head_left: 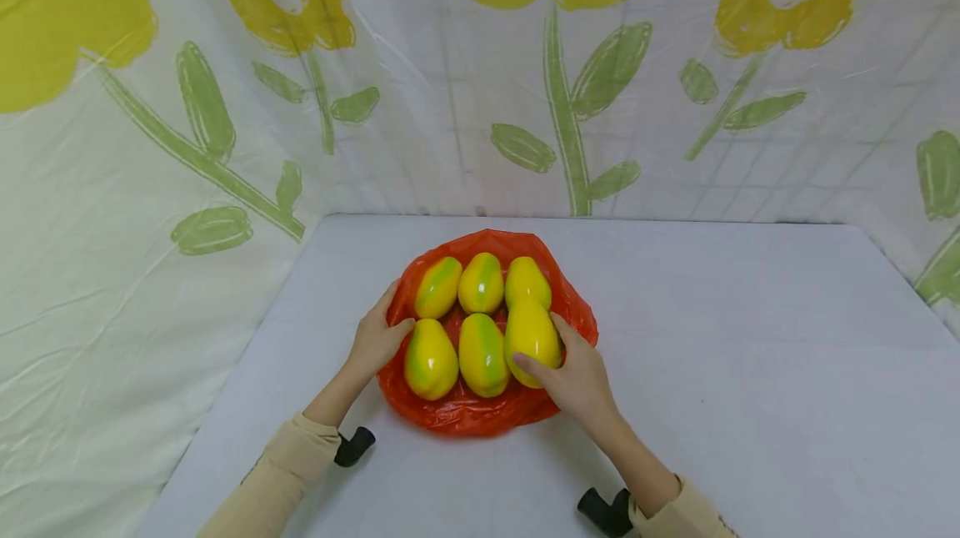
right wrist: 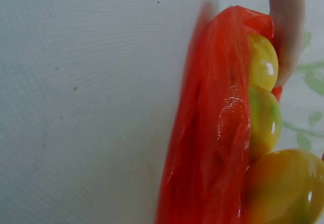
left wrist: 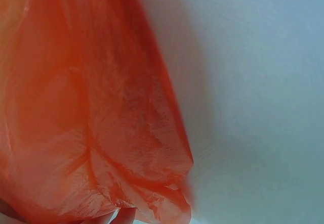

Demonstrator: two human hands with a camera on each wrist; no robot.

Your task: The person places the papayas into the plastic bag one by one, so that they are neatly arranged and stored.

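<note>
A red plastic bag [head_left: 480,419] lies spread open on the table, its rim folded low around several glossy yellow-green fruits that look like papayas. Standing higher than the others, the front-right papaya [head_left: 532,334] overlaps the one behind it; my right hand [head_left: 585,375] grips it, thumb in front and fingers at its right side. My left hand [head_left: 377,339] holds the bag's left rim, thumb inside near the front-left papaya [head_left: 431,361]. In the left wrist view, fingertips [left wrist: 124,216] show at the bottom against the red plastic. The right wrist view shows the left hand [right wrist: 287,27] beyond the fruits.
The white table [head_left: 735,371] extends widely to the right of the bag. Behind it and at the left hangs a white sheet [head_left: 420,138] printed with yellow flowers and green leaves. Black wrist mounts [head_left: 355,446] stick out from under both beige sleeves [head_left: 281,471].
</note>
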